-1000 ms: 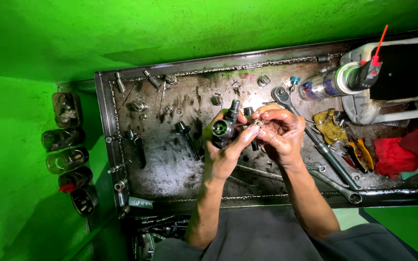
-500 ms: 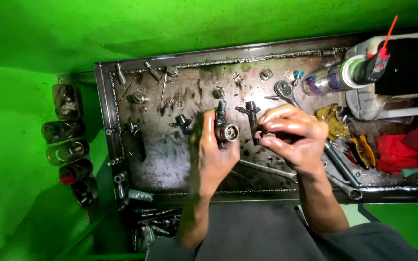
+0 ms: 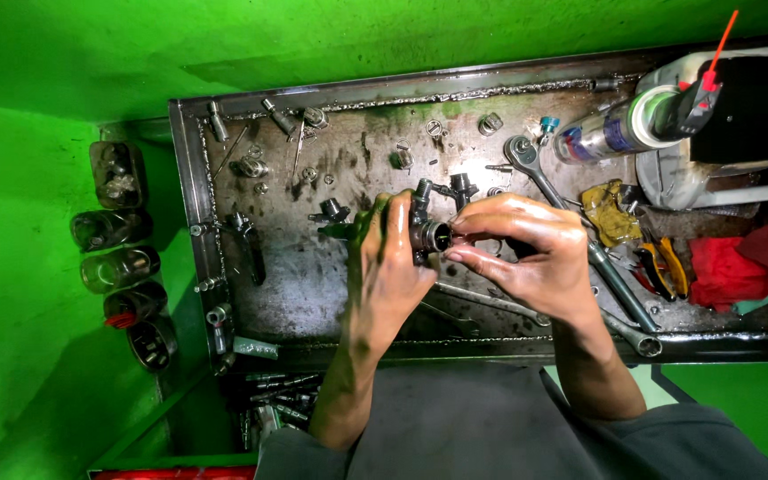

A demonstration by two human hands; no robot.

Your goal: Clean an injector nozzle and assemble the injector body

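Note:
My left hand grips a dark, oily metal part with a round opening facing right, held above a greasy metal tray. My right hand is at that opening, its fingertips pinched together against it; whether they hold a small piece I cannot tell. Both hands are smeared with oil. Loose bolts and small fittings lie on the tray just behind the hands.
Long wrenches lie on the tray under and right of my right hand. A spray can with a red straw, a yellow rag and a red cloth are at the right. Several jars stand left of the tray.
My left hand has turned the metal part so its opening faces my right hand. My right hand has closed in on the opening; it no longer shows the dark bolt-like piece it held.

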